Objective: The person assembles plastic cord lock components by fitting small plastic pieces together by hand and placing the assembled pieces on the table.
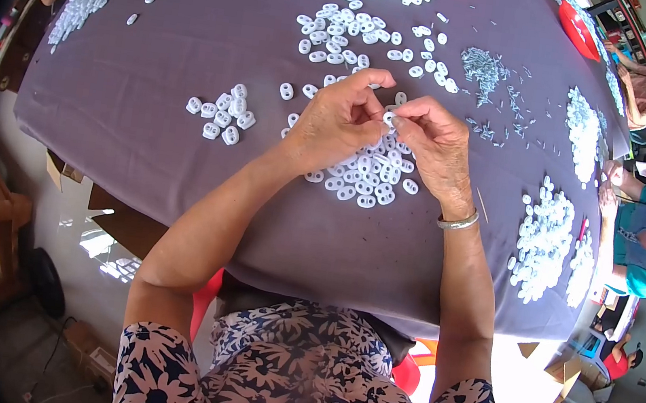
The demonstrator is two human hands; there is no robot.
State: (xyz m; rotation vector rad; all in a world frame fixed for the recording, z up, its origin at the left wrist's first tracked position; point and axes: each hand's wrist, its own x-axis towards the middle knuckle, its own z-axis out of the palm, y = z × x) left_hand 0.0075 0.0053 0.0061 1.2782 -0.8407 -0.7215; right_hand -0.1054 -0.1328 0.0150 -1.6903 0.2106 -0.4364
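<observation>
In front of me, above a pile of white two-hole oval plastic pieces (361, 175), my two hands meet. My right hand (438, 145) pinches one small white plastic piece (389, 118) between thumb and forefinger. My left hand (335, 122) is closed against the same piece from the other side, its thumb next to it and its forefinger arched above. Part of the piece is covered by fingertips. Left of my hands lies a small group of thicker white pieces (224, 113). Beyond them more white ovals (333, 30) are scattered.
A dark purple-grey cloth (144, 72) covers the table. Tiny grey metal bits (483, 68) lie at the right rear. White heaps (543, 243) stand at the right, and a red bowl (580, 30) at the far right. Other people sit along the table's right and far-left edges.
</observation>
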